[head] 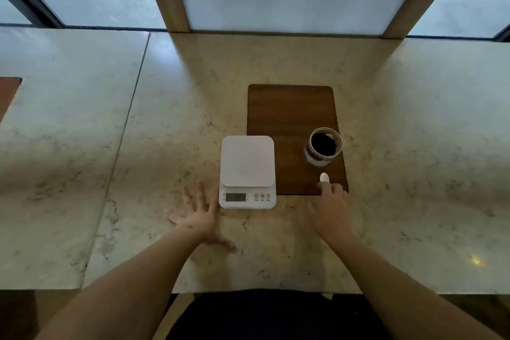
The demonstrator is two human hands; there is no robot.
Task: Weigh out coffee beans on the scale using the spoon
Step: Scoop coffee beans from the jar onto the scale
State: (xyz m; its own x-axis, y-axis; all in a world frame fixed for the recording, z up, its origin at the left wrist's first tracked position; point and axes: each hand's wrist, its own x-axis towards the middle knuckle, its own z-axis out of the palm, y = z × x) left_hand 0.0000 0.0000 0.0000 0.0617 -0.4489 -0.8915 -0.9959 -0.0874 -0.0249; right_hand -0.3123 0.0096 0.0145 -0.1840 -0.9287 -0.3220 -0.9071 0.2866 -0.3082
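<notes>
A white digital scale (247, 171) sits on the marble counter, its platform bare and its display blank. To its right, on a dark wooden board (289, 116), stands an open glass jar (323, 147) holding dark coffee beans. The white spoon (324, 177) lies on the board just in front of the jar; only its bowl end shows. My right hand (331, 208) covers the spoon's handle with the fingers curled over it. My left hand (197, 215) rests flat on the counter, fingers spread, just left of the scale.
The marble counter (138, 132) stretches wide to both sides, with a seam left of the scale. A reddish-brown board (8, 94) shows at the far left edge. Windows and wooden posts stand behind the counter. The counter's front edge runs just before my body.
</notes>
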